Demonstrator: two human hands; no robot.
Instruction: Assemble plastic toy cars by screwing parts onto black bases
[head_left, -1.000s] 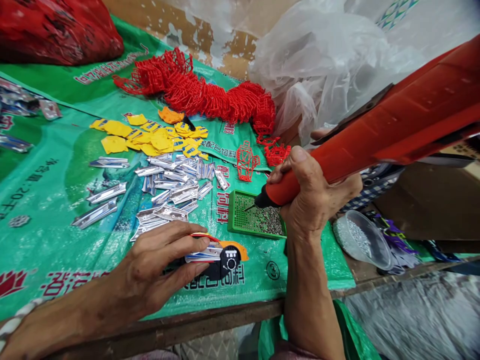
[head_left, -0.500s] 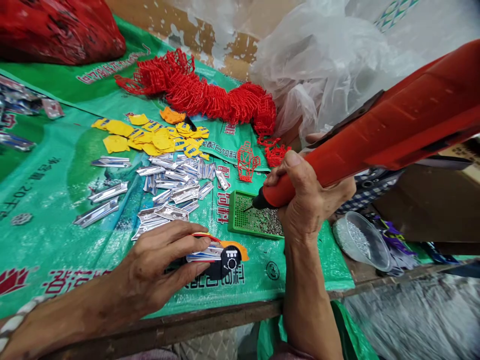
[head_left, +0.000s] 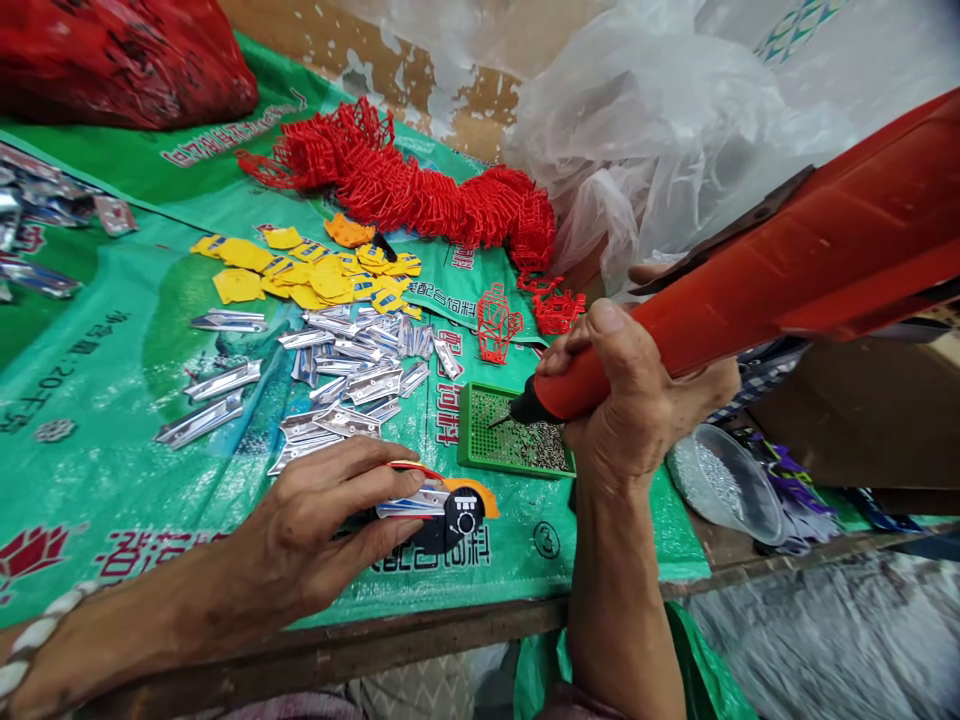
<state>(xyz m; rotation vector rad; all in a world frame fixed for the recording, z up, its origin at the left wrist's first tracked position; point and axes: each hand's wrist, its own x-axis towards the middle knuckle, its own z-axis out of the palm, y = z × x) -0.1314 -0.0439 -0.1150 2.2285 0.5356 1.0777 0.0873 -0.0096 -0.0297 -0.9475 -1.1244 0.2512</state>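
Note:
My left hand [head_left: 315,535] pinches a small toy car assembly [head_left: 442,508], black, orange and silver, flat against the green sheet near the table's front edge. My right hand [head_left: 637,400] is wrapped around the front of a long red electric screwdriver [head_left: 757,285], whose body runs up to the right. Its bit tip touches a green screw tray [head_left: 511,442] half filled with tiny screws, just beyond the toy car.
On the green woven sheet [head_left: 97,400] lie silver metal parts [head_left: 345,375], yellow plastic pieces [head_left: 315,275] and a heap of red wire-frame parts [head_left: 427,195]. A clear cup of screws [head_left: 724,485] stands at right. A clear plastic bag [head_left: 652,120] sits behind.
The screwdriver tip shifted slightly over the green screw tray, left and then back right. My left hand keeps holding the toy car in the same place.

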